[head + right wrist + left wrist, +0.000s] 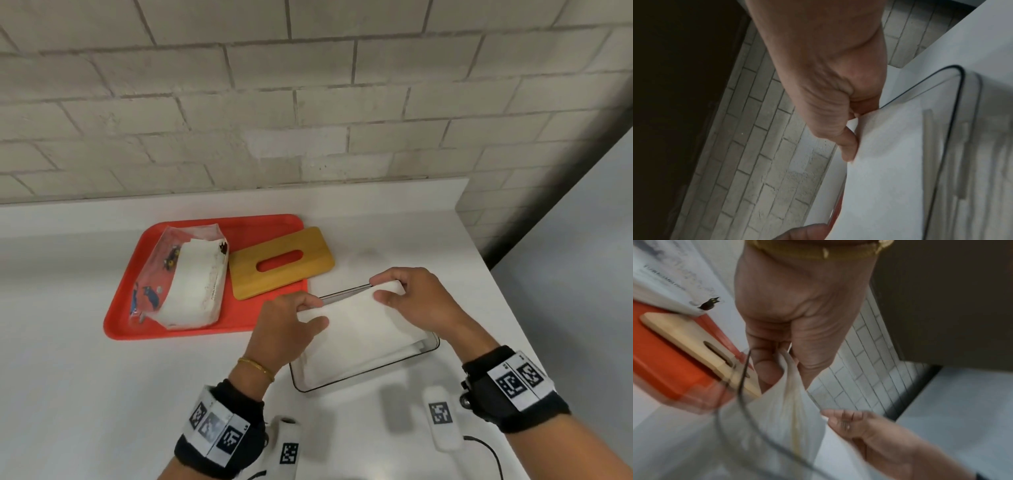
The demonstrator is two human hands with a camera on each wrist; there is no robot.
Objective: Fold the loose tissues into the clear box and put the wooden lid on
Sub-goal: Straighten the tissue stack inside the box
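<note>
A: The tissue (359,322) is stretched flat over the clear box (432,346), one end pinched in each hand.

B: Right. Left hand (286,330) nips the near-left corner, right hand (416,298) the far edge. I'd say that tension keeps the sheet smooth for folding in.

A: And the wooden lid (281,262)?

B: Parked half on the red tray (120,325), beside the tissue pack (191,291), out of the way until the box is filled.

clear box (363,377) partly hidden under tissue (359,322)
</note>
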